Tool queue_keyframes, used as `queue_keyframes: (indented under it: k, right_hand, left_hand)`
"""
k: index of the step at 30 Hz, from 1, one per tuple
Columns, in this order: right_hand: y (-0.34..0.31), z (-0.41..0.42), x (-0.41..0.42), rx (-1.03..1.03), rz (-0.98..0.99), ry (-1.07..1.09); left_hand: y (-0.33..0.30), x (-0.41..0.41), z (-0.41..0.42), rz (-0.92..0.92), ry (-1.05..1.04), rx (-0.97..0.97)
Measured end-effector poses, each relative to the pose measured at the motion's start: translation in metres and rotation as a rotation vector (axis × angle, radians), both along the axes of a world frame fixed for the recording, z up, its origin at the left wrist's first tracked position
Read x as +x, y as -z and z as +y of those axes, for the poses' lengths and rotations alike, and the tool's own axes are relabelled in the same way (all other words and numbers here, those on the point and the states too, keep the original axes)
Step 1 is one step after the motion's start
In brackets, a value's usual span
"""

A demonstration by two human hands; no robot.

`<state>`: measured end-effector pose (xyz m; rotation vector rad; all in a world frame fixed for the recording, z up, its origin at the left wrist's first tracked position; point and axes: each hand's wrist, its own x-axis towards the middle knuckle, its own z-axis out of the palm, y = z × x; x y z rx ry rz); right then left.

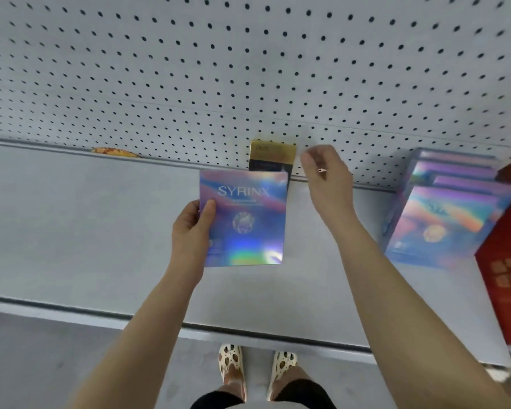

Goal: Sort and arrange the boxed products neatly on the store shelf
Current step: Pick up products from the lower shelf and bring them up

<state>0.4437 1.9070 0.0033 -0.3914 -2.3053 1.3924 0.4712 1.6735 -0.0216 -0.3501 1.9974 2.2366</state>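
My left hand point(191, 231) grips a flat holographic box marked SYRINX point(245, 222) by its left edge, thumb on the front, holding it above the grey shelf point(71, 231). Behind it a gold and dark blue box point(273, 156) stands against the pegboard. My right hand point(328, 175) hovers just right of that box, fingers loosely curled and holding nothing. A row of several matching holographic boxes point(443, 219) stands at the shelf's right end.
A red box point(508, 270) stands at the far right next to the holographic row. An orange item point(115, 152) lies at the back left by the white pegboard wall point(248, 69). The shelf's front edge point(160, 320) runs above my feet.
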Motion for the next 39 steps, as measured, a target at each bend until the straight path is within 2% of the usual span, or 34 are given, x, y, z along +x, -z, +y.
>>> queue_keyframes:
  k: [4, 6, 10, 14, 18, 21, 25, 33, 39]
  right_hand:
    - [-0.021, 0.017, 0.048, 0.405, -0.133, -0.306]
    - [-0.021, 0.037, 0.073, 0.37, -0.213, -0.328]
    - [-0.023, 0.092, 0.12, 0.136, -0.308, -0.286]
    - [-0.027, 0.16, 0.156, 0.206, -0.327, -0.266]
    - [-0.026, 0.226, 0.174, 0.296, -0.35, -0.196]
    - [-0.023, 0.254, 0.174, 0.297, -0.322, -0.111]
    - [-0.017, 0.269, 0.162, 0.417, -0.28, -0.049]
    - [-0.004, 0.263, 0.157, 0.59, -0.244, -0.002]
    - [-0.007, 0.255, 0.161, 0.812, -0.277, 0.051]
  left_hand:
    - [0.001, 0.009, 0.038, -0.005, 0.164, 0.037]
    - [0.003, 0.021, 0.063, 0.008, 0.227, 0.047]
    - [0.008, 0.05, 0.117, 0.054, 0.371, -0.02]
    - [0.018, 0.074, 0.179, 0.078, 0.465, -0.109]
    - [0.036, 0.094, 0.236, 0.083, 0.591, -0.281]
    - [0.045, 0.104, 0.266, 0.141, 0.579, -0.391]
    - [0.048, 0.104, 0.287, 0.194, 0.485, -0.493]
    - [0.047, 0.105, 0.293, 0.274, 0.463, -0.587]
    - [0.041, 0.103, 0.286, 0.284, 0.495, -0.613]
